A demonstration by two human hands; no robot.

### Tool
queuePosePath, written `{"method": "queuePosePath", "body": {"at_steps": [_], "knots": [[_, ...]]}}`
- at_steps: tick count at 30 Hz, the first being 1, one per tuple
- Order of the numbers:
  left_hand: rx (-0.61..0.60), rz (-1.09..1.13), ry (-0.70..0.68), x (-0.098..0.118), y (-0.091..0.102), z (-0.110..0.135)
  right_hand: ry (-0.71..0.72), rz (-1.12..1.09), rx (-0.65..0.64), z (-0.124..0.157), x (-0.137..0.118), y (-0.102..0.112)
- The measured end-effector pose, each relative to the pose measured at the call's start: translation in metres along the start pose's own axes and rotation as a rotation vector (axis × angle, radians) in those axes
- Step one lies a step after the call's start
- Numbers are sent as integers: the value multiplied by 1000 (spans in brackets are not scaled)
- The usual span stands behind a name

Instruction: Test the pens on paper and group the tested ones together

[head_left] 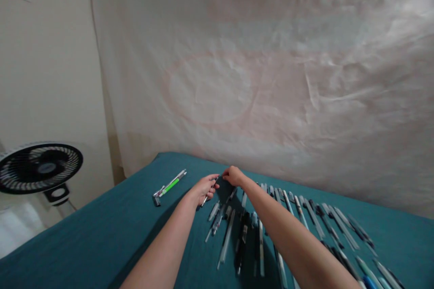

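Observation:
Both my hands meet over the far middle of a teal cloth point(101, 235). My left hand point(202, 188) is curled around a thin pen point(209, 193) whose tip pokes out below the fingers. My right hand point(233, 175) is closed in a pinch at the upper end of that same pen, thumb toward the left hand. Under and in front of the hands lie several pens point(230, 228) side by side, pointing away from me.
A long row of several more pens point(325, 221) runs right across the cloth. A green and white pen point(170, 185) lies apart at the left. A black-and-white fan point(39, 168) stands left of the table. A wrinkled pale sheet point(271, 76) hangs behind.

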State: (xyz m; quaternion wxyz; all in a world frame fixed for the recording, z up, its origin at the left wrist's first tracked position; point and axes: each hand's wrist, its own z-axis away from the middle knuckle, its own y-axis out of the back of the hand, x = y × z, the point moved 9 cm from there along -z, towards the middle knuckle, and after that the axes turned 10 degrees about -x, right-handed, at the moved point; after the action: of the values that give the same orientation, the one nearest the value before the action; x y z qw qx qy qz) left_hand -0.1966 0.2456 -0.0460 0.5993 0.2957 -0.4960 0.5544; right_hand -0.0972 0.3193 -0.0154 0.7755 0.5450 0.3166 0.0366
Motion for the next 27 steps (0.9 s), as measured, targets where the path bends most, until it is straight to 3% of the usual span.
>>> {"method": "queuePosePath", "body": {"at_steps": [8, 15, 21, 27], "knots": [[-54, 42, -4, -3, -6, -2, -47, -249, 105, 19, 5, 18], [-144, 92, -64, 6, -18, -1, -172, -589, -7, 31, 1, 3], [-238, 101, -118, 14, -28, 6, -253, -752, -43, 36, 2, 0], [-273, 82, -138, 20, -32, 11, -272, -845, 93, 37, 12, 20]]}}
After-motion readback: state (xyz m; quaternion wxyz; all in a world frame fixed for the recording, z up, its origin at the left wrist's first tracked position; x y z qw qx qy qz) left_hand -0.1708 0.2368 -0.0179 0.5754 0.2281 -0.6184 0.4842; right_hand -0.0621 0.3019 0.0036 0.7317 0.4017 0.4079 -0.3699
